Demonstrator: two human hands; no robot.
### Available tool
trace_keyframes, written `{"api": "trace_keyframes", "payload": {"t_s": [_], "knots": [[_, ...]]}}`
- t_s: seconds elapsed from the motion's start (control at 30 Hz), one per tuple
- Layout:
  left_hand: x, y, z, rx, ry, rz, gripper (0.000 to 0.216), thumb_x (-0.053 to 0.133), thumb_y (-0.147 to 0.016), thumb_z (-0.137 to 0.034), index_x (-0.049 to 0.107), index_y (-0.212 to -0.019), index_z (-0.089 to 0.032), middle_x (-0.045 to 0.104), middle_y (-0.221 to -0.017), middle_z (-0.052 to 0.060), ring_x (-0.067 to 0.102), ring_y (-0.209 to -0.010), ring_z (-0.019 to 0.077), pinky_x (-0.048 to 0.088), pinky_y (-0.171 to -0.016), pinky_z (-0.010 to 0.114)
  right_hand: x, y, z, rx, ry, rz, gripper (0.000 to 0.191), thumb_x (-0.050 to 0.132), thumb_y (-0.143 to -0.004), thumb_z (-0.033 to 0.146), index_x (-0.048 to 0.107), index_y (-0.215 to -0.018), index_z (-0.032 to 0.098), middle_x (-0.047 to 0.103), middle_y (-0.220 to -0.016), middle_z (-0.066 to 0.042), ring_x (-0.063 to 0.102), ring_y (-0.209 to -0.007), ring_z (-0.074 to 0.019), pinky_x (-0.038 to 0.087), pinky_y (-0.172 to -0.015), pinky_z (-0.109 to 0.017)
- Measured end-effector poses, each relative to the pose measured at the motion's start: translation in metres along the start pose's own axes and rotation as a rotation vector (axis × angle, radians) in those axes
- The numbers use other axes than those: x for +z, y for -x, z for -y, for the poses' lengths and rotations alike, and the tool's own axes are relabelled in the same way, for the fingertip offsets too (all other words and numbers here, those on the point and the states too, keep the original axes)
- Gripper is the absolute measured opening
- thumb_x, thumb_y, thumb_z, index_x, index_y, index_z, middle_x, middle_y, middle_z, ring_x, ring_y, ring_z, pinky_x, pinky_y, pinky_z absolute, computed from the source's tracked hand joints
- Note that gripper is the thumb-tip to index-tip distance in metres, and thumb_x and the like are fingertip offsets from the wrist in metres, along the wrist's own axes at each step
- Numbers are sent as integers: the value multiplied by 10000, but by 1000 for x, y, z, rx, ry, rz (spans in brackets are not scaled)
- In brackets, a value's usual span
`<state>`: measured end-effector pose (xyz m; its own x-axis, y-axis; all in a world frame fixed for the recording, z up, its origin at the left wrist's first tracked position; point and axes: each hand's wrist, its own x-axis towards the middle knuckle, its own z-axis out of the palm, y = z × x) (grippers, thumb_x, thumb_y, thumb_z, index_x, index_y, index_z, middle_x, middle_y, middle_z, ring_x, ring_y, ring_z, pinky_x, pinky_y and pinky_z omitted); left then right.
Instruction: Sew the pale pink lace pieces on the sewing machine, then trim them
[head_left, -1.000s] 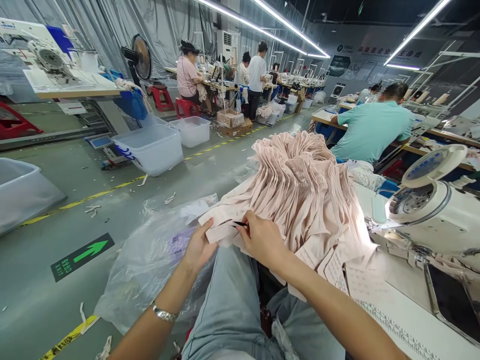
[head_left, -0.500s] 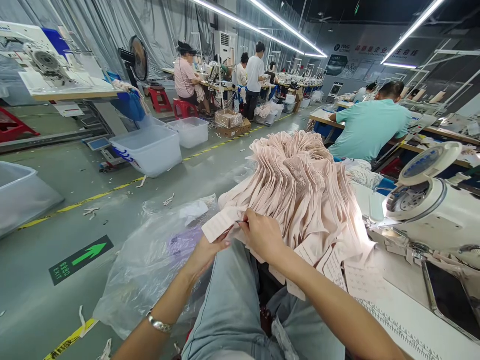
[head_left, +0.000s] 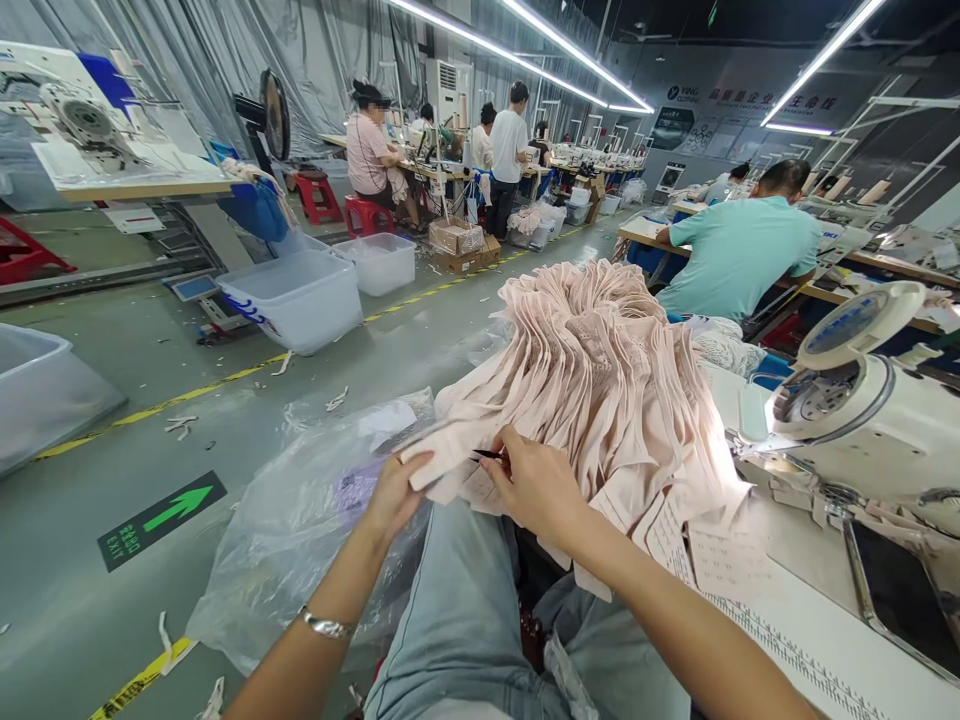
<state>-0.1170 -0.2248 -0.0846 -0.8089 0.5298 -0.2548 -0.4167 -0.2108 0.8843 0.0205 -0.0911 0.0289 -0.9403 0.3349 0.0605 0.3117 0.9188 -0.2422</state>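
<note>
A large bundle of pale pink garment pieces (head_left: pixel 600 365) lies fanned out in front of me, their flat ends hanging over my lap. My left hand (head_left: pixel 396 492) pinches the end of one pale pink fabric strip (head_left: pixel 452 445) at the bundle's left side. Close beside it, my right hand (head_left: pixel 541 488) is closed around a small dark pointed tool (head_left: pixel 487 454). The tool's tip points left and lies against the strip; its handle is hidden in my fingers.
A white sewing machine (head_left: pixel 862 400) and a phone (head_left: pixel 900 590) are on the table at my right. Clear plastic sheeting (head_left: pixel 300 540) lies on the floor at left, with plastic bins (head_left: pixel 300 300) beyond. A person in a green shirt (head_left: pixel 742 255) sits ahead right.
My left hand has shifted left and up, now gripping the strip's end from above. The strip is stretched and turned, and the tool's dark tip shows more clearly.
</note>
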Motion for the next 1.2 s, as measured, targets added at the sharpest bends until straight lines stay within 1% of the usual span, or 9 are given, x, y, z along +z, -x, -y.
{"api": "trace_keyframes", "payload": {"t_s": [0.17,0.3,0.47,0.57,0.67,0.77,0.87,1.0,1.2], "knots": [[22,18,-29,-169,505,55,418,526,-878,-230,570,-1284,-144,730,-1061,101,677,-1043,236,492,-1022,382,-1,1,11,25,37,16,209,441,-982,363,500,-1046,173,687,-905,-42,663,-775,-201,324,-579,-261],[32,26,-34,-221,578,44,428,442,-930,-196,517,-1346,-127,742,-1017,90,689,-1014,216,481,-1041,360,0,-7,19,35,86,1,206,435,-982,340,504,-1083,173,685,-953,-52,670,-813,-216,365,-589,-267],[32,26,-21,-278,479,83,410,488,-926,-270,559,-1298,-111,722,-1081,123,667,-1069,248,489,-1027,385,2,-17,19,33,166,37,201,408,-989,288,519,-1108,170,695,-925,-61,680,-841,-216,403,-623,-270],[30,28,-7,-274,357,157,502,691,-802,-369,612,-1229,-115,695,-1151,142,639,-1118,279,482,-1028,390,2,-19,13,39,163,17,208,408,-992,302,513,-1109,165,695,-947,-64,680,-838,-211,399,-611,-270],[25,28,4,-202,116,261,713,882,-555,-250,631,-1214,-143,677,-1194,136,618,-1151,298,456,-1049,392,2,-18,6,37,145,-18,209,420,-992,325,505,-1101,168,695,-941,-62,677,-816,-204,375,-592,-265],[19,22,5,-188,-29,199,684,900,-476,-177,680,-1122,-131,711,-1110,133,636,-1116,308,453,-1047,412,1,-12,1,40,124,-34,188,432,-989,323,507,-1078,176,696,-913,-48,673,-793,-200,340,-574,-263],[17,16,-6,-122,179,54,527,855,-550,-165,695,-1050,-118,731,-1037,126,663,-1058,296,485,-1017,411,-1,-3,2,43,79,-37,199,432,-986,355,508,-1053,183,693,-873,-37,667,-757,-195,320,-571,-264],[23,18,-26,-180,521,73,309,623,-822,-188,652,-1123,-124,727,-1051,111,669,-1048,238,505,-1011,394,-4,5,10,47,64,-7,226,420,-986,379,507,-1050,181,688,-856,-46,664,-750,-207,312,-569,-262],[32,29,-29,-212,515,125,452,523,-892,-211,517,-1337,-135,692,-1162,110,648,-1095,238,494,-1030,402,-4,-5,19,75,117,8,236,412,-992,354,497,-1102,163,680,-954,-77,668,-808,-211,354,-580,-253]]}}
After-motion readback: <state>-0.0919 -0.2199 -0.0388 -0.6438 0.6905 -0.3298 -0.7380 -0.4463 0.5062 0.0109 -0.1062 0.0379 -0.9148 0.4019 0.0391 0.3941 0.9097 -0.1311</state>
